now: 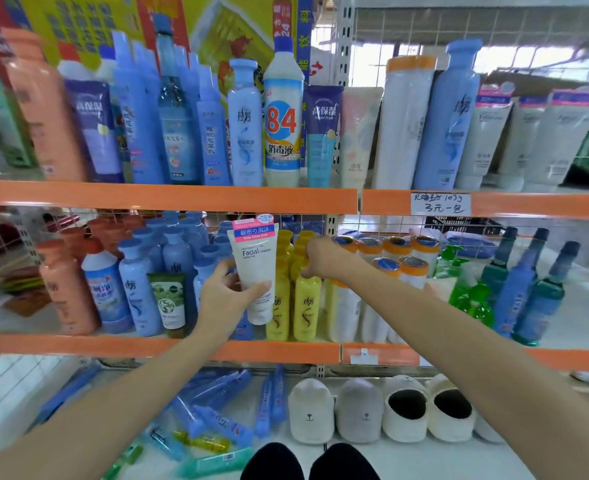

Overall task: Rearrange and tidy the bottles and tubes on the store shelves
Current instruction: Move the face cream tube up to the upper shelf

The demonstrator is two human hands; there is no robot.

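Left hand point(225, 297) has the white facial cleanser tube point(254, 268) gripped cap-down, just in front of the yellow bottles point(295, 292) on the mid shelf. Right hand point(322, 258) is clamped on those bottles' tops, prob shoving them aside to make room for it imo.

"Facial" on white tube point(254, 268), "84" on disinfectant bottle point(282, 123) — handwritten shelf tag point(440, 203), "103g"

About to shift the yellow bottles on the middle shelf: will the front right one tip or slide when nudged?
The front yellow bottle is tall and narrow, so a push near its cap would probably tip it. Low pushes should slide it. Its neighbours stand tightly packed, so they may topple together. The right hand rests at the caps; the left hand holds the facial cleanser tube.
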